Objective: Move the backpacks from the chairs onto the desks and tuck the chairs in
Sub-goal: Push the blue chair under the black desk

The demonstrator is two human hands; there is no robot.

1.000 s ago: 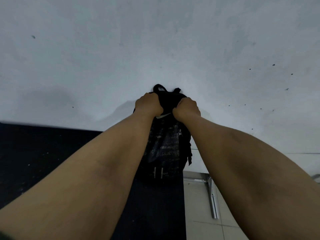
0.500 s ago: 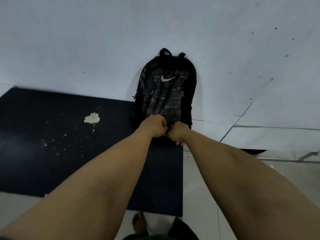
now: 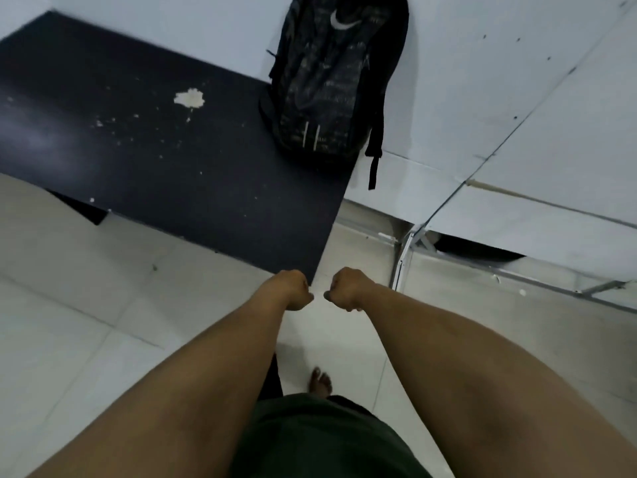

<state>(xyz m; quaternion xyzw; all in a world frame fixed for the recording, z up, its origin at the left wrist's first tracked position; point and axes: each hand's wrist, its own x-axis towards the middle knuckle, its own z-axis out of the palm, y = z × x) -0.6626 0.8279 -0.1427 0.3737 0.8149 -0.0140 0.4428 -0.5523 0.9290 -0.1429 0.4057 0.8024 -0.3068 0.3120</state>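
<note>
We hold our left hand (image 3: 293,290) and right hand (image 3: 348,288) as empty fists, side by side near the dark desk (image 3: 165,139) corner. At twelve o'clock the black backpack (image 3: 331,77) stands on that desk's far right end, leaning against the wall.

Classroom or study room, seen from above. Dark desk top (image 3: 165,139), scuffed and paint-flecked, upper left of the frame. Pale desk tops (image 3: 551,139) butted together, upper right, with metal legs (image 3: 401,260) showing beneath. Black backpack (image 3: 336,74) lying at top centre. Pale tiled floor (image 3: 86,322) across the lower half.
</note>
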